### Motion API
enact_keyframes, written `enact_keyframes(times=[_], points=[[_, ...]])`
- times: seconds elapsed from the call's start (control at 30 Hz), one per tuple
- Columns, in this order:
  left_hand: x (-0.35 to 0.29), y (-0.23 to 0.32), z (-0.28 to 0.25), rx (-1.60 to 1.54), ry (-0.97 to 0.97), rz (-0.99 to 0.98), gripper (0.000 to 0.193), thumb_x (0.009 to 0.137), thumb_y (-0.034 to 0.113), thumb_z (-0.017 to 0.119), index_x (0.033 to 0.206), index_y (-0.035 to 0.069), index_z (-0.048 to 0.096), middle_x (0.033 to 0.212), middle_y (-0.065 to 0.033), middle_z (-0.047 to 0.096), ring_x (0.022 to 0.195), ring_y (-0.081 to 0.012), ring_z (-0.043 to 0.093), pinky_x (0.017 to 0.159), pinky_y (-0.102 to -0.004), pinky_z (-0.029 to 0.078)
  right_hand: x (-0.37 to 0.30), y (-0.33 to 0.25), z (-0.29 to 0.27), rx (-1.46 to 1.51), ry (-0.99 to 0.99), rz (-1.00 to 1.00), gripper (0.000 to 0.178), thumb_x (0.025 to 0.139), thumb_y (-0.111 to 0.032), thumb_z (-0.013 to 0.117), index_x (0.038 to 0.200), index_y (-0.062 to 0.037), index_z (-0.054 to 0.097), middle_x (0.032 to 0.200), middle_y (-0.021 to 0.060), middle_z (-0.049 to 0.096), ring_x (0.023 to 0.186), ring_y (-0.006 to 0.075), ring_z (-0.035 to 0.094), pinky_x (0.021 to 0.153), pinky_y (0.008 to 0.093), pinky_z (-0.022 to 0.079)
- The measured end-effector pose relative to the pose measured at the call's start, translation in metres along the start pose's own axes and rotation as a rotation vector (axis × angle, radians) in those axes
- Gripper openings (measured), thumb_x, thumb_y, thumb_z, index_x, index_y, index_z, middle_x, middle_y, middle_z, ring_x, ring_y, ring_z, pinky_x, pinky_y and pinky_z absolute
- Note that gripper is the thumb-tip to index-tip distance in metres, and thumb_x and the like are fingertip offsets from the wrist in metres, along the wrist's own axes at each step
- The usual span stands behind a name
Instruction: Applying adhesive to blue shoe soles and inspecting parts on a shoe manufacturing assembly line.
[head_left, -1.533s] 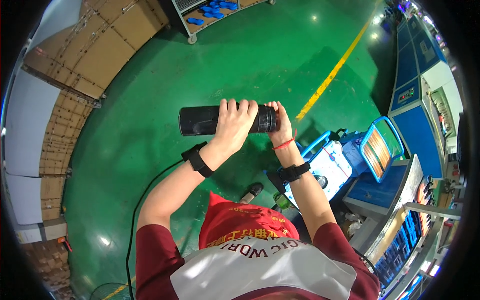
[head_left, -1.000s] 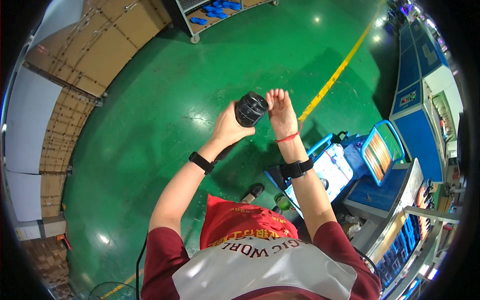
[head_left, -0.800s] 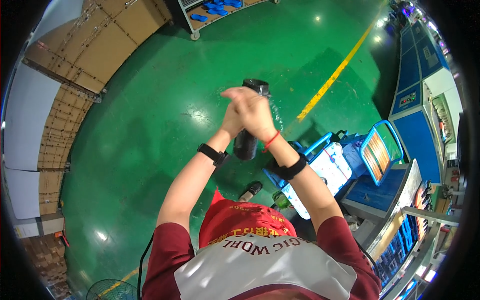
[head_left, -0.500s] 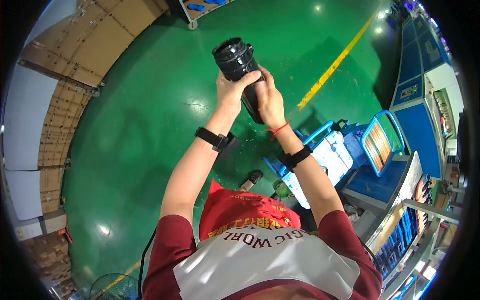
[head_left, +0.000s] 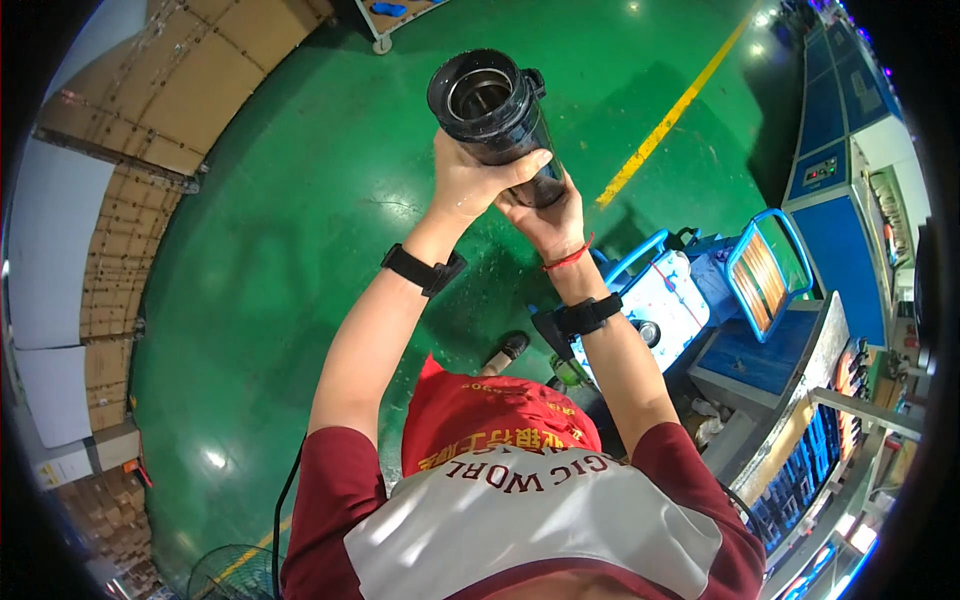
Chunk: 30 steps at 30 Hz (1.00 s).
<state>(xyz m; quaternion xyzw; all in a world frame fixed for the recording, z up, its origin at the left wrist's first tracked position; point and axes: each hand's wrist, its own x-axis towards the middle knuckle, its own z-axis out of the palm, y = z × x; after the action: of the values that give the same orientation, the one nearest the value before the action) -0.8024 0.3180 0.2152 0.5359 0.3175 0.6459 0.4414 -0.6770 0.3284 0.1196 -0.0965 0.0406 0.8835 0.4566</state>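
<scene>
Held out in front of me at arm's length is a glossy black flask, tilted so that its open round mouth faces up toward me. A metallic-looking inner wall shows inside the mouth, and a small black clip or loop juts out near the rim. My left hand is closed round the flask's left side, its thumb lying across the front. Lower down, my right hand grips the base end, fingers partly hidden behind it. Black straps circle both my wrists.
Stacked cardboard lines the left. To the right stand a blue chair with wooden slats, a white-and-blue patterned surface, a workbench and blue cabinets. A wheeled rack is at the far edge; a fan stands lower left.
Both hands have turned the flask, so its mouth now opens toward me and the inside shows. My right hand has shifted to the lower end with its palm more upward.
</scene>
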Motion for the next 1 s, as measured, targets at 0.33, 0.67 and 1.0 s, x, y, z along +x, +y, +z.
enact_keyframes(times=[0.33,0.67,1.0], points=[[-0.005,0.009,-0.018,0.229,-0.137,-0.104,0.069,0.060,0.011,0.086,0.120,0.004,0.053,0.112,-0.0089,0.064,0.100,-0.0180,0.063,0.087,-0.0346,0.052,0.031,-0.003,-0.033,-0.584,0.228,-0.316,0.035,0.101,-0.032,0.049,0.101,0.0014,0.060,0.095,0.0090,0.067,0.087,0.0194,0.063,0.077,0.0349,0.052],[-0.009,0.007,-0.056,1.688,-0.516,0.333,0.073,0.057,0.010,0.080,0.124,0.009,0.053,0.115,-0.0095,0.058,0.107,-0.0293,0.054,0.101,-0.0459,0.037,0.033,-0.004,-0.032,-0.115,0.291,-0.184,0.027,0.099,-0.031,0.050,0.094,-0.0162,0.073,0.090,-0.0028,0.070,0.080,0.0165,0.064,0.077,0.0361,0.052],[-0.015,0.008,-0.061,1.892,-0.493,0.476,0.049,0.073,0.008,0.066,0.122,0.008,0.055,0.111,-0.0095,0.058,0.105,-0.0285,0.053,0.097,-0.0458,0.039,0.063,0.023,-0.048,-0.072,0.218,-0.232,0.025,0.099,-0.027,0.051,0.087,-0.0124,0.068,0.090,-0.0004,0.070,0.077,0.0158,0.064,0.076,0.0339,0.052]])
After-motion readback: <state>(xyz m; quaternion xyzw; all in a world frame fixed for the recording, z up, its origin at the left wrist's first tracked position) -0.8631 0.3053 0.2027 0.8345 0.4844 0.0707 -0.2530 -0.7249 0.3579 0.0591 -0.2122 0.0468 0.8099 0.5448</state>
